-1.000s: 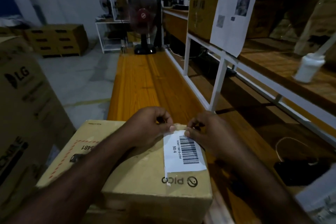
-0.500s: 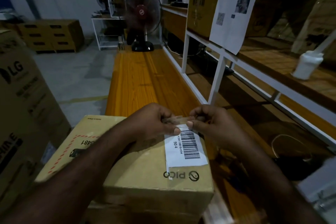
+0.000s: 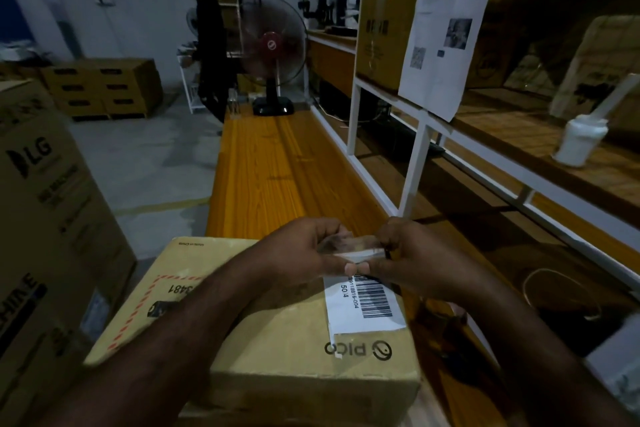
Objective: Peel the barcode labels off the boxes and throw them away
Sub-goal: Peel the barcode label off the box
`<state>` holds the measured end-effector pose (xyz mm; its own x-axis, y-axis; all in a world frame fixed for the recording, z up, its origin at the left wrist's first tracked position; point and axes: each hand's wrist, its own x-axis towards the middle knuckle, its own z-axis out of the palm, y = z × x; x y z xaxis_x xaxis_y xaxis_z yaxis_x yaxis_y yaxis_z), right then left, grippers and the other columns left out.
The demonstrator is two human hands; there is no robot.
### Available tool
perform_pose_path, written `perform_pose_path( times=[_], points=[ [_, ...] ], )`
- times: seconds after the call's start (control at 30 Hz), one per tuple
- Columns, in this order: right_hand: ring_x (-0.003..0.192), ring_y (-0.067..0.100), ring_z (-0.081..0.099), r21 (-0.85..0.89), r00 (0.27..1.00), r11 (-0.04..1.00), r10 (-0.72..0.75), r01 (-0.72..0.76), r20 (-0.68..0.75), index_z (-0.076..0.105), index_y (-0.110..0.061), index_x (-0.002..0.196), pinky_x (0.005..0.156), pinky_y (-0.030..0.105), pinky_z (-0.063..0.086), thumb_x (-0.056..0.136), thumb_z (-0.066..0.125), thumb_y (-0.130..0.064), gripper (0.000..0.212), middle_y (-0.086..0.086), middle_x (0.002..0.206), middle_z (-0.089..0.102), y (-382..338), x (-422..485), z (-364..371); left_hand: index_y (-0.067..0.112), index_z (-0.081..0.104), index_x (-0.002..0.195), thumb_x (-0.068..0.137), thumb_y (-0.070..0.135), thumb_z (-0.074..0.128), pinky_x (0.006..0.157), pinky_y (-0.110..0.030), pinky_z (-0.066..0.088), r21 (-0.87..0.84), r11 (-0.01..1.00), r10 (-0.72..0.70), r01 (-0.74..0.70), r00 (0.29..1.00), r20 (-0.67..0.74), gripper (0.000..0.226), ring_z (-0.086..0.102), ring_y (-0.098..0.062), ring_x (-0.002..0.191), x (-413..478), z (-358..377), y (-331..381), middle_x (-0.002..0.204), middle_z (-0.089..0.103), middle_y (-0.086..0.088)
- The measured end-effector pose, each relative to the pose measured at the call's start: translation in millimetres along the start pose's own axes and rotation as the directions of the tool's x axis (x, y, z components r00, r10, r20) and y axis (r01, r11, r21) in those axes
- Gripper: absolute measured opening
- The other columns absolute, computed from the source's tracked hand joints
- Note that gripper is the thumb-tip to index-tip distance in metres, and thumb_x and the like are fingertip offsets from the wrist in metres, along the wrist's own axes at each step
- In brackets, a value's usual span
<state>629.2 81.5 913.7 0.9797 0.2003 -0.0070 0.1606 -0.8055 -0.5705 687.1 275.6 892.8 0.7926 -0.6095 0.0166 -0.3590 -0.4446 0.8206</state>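
Note:
A brown PICO cardboard box (image 3: 284, 350) lies in front of me on the near end of an orange wooden bench. A white barcode label (image 3: 367, 305) is stuck on its top right part. The label's far edge is lifted and folded back towards me. My left hand (image 3: 304, 250) and my right hand (image 3: 405, 253) both pinch that lifted edge, thumbs touching side by side. The near part of the label still lies flat on the box.
The orange bench (image 3: 277, 173) runs away from me to a standing fan (image 3: 273, 52). A white-framed shelf rack (image 3: 415, 156) with boxes, a hanging paper sheet and a white bottle (image 3: 580, 139) lines the right. A big LG carton (image 3: 41, 204) stands left. A person (image 3: 209, 45) stands by the fan.
Both hands have peeled the label's far edge further towards me, so less of the label lies flat. A person has come into view beside the fan.

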Motion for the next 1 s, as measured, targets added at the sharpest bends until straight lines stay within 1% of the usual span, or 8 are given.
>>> perform_pose_path(
  times=[0.1,0.23,0.33,0.53,0.7,0.8,0.9,1.0],
  points=[
    [0.082,0.017,0.069,0.054,1.000,0.998,0.011,-0.012,0.008,0.070,-0.023,0.100,0.072,0.049,0.058,0.089,0.069,-0.033,0.015,0.001,0.092,0.070,-1.9,-1.7,-0.6,0.025,0.069,0.091,0.077,0.023,0.082,0.073,-0.038,0.057,0.034,0.999,0.003,-0.004,1.000,0.030,0.019,0.070,-0.012,0.085,0.7,0.4,2.4,0.088,0.072,0.008],
    [0.078,0.021,0.068,-0.001,1.000,1.000,0.006,-0.006,-0.008,0.068,-0.022,0.090,0.071,0.052,0.057,0.090,0.067,-0.034,0.013,0.004,0.084,0.069,-5.0,-2.0,-3.3,0.027,0.071,0.077,0.081,0.023,0.079,0.059,-0.024,0.048,0.049,0.999,-0.023,0.019,0.996,0.081,0.010,0.065,-0.001,0.069,2.5,-2.3,2.8,0.071,0.070,0.013],
    [0.086,0.017,0.068,0.023,0.999,0.999,0.037,-0.037,0.024,0.069,-0.022,0.102,0.077,0.048,0.059,0.087,0.070,-0.038,0.022,0.001,0.093,0.071,-6.2,-4.1,-8.3,0.020,0.075,0.080,0.082,0.020,0.079,0.056,-0.020,0.046,0.022,1.000,-0.022,0.020,0.994,0.103,0.005,0.063,0.000,0.065,2.2,-4.1,4.0,0.069,0.071,0.011],
    [0.088,0.010,0.068,-0.025,0.995,0.999,0.043,-0.041,0.095,0.069,-0.028,0.102,0.076,0.040,0.060,0.087,0.071,-0.033,0.016,-0.005,0.100,0.069,-7.0,-10.5,-9.1,0.011,0.076,0.090,0.082,0.019,0.078,0.072,-0.041,0.055,-0.001,1.000,-0.022,0.022,0.994,0.103,0.011,0.073,-0.024,0.085,-0.2,-7.0,5.6,0.088,0.078,-0.006],
    [0.082,0.009,0.071,0.014,0.998,0.999,0.045,-0.046,0.035,0.069,-0.032,0.103,0.069,0.040,0.062,0.088,0.070,-0.035,0.015,-0.005,0.093,0.073,-6.5,-15.2,-3.1,0.011,0.076,0.092,0.078,0.022,0.082,0.073,-0.041,0.056,0.029,1.000,-0.012,0.010,0.997,0.080,0.019,0.072,-0.018,0.085,-1.6,-5.6,4.5,0.090,0.076,-0.004],
    [0.080,0.007,0.070,0.009,0.999,0.999,0.037,-0.037,0.015,0.069,-0.031,0.103,0.068,0.038,0.061,0.089,0.069,-0.035,0.014,-0.006,0.091,0.072,-6.6,-17.2,-1.2,0.017,0.075,0.078,0.073,0.027,0.086,0.072,-0.043,0.053,0.131,0.991,-0.015,0.006,0.998,0.062,0.016,0.067,-0.016,0.082,1.2,-5.6,2.2,0.088,0.069,-0.001],
    [0.081,0.004,0.069,0.027,0.999,0.999,0.046,-0.046,0.005,0.069,-0.029,0.108,0.069,0.035,0.061,0.090,0.067,-0.035,0.019,-0.010,0.093,0.071,-6.4,-19.6,0.4,0.031,0.072,0.070,0.073,0.028,0.085,0.064,-0.027,0.048,0.131,0.991,-0.008,-0.003,0.996,0.083,0.014,0.062,-0.007,0.080,2.2,-7.9,3.2,0.086,0.063,0.008],
    [0.083,0.004,0.070,0.037,0.997,0.997,0.073,-0.073,0.010,0.066,-0.028,0.112,0.070,0.034,0.062,0.089,0.068,-0.036,0.025,-0.009,0.099,0.071,-5.6,-21.5,1.1,0.031,0.073,0.081,0.074,0.026,0.085,0.064,-0.015,0.045,0.108,0.994,-0.010,0.000,0.995,0.095,0.015,0.063,-0.001,0.082,2.2,-7.4,3.4,0.089,0.065,0.013]
  ],
)
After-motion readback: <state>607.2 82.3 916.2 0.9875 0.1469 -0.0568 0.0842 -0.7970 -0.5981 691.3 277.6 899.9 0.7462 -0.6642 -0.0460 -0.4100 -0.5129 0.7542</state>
